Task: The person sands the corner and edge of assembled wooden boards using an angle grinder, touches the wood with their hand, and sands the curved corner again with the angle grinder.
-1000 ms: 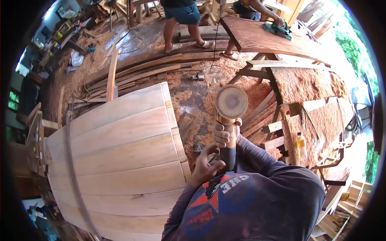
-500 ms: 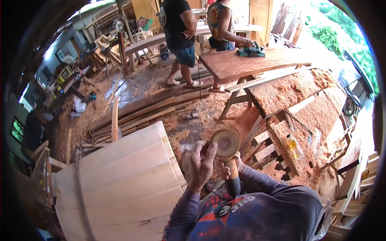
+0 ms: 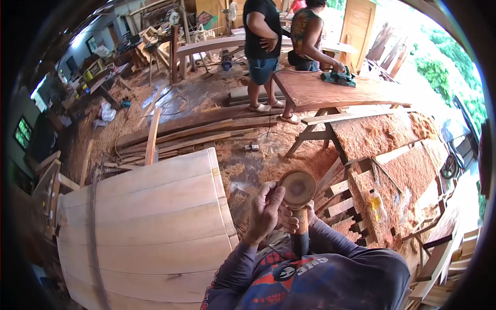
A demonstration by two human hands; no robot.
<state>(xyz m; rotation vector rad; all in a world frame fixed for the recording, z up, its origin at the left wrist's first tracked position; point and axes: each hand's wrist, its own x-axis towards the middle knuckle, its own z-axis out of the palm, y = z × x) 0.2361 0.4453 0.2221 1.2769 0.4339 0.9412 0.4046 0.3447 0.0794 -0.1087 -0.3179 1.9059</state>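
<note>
A wooden mallet [image 3: 298, 188] with a round face and a handle dark at its lower end stands upright before my chest. My right hand [image 3: 290, 220] is closed round the handle just under the head. At the left edge of the mallet head is my left hand [image 3: 263, 213], raised, thumb up and fingers bent together. Whether it grips the head or a small thing behind it is hidden. To the left lies a large panel of pale boards [image 3: 155, 217] with a dark bar clamp [image 3: 94, 232] across it.
Two people stand beyond; one guides a green power planer [image 3: 338, 77] over a reddish wooden slab [image 3: 330, 93]. Long planks [image 3: 196, 137] lie on the shavings-strewn floor. At right, a yellow bottle [image 3: 377, 205] rests on shavings-covered wood beside stacked timber ends [image 3: 341, 207].
My view has shifted, so the people, slab and planks appear further right and slightly lower. Both hands and the mallet keep nearly the same pose. The planer stays on the slab.
</note>
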